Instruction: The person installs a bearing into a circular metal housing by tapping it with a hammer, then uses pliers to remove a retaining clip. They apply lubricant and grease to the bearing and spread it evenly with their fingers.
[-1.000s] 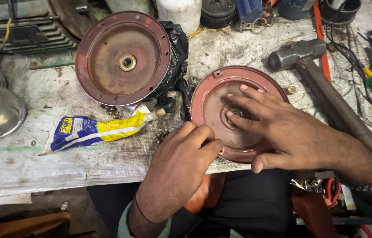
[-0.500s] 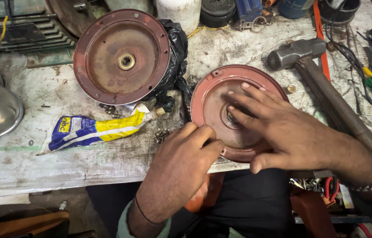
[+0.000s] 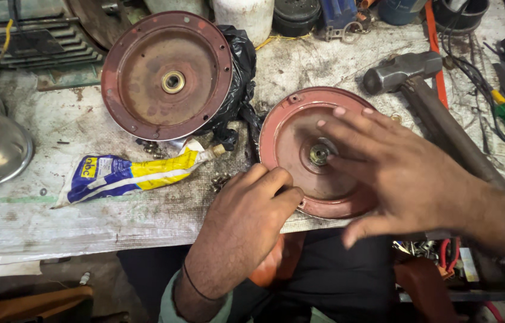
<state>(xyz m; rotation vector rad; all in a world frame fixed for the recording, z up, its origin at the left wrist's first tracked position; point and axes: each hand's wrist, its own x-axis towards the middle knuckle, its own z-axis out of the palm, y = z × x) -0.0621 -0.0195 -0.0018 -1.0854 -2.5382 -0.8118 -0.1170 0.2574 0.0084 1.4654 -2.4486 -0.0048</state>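
Pinching the near-left rim of the red round cover between thumb and curled fingers, the left hand steadied it at the front edge of the workbench, while the right hand lay open over the cover with fingers spread, gripping nothing, its fingertips beside the centre bearing. A second red cover sat well apart at the back left, a squeezed yellow-and-blue tube lay between them, and a hammer rested just right of the held cover.

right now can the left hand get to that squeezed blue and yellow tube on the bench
Probably yes. The left hand rests at the near red disc's rim, and the tube lies just to its left on the bench, with only a few small screws between.
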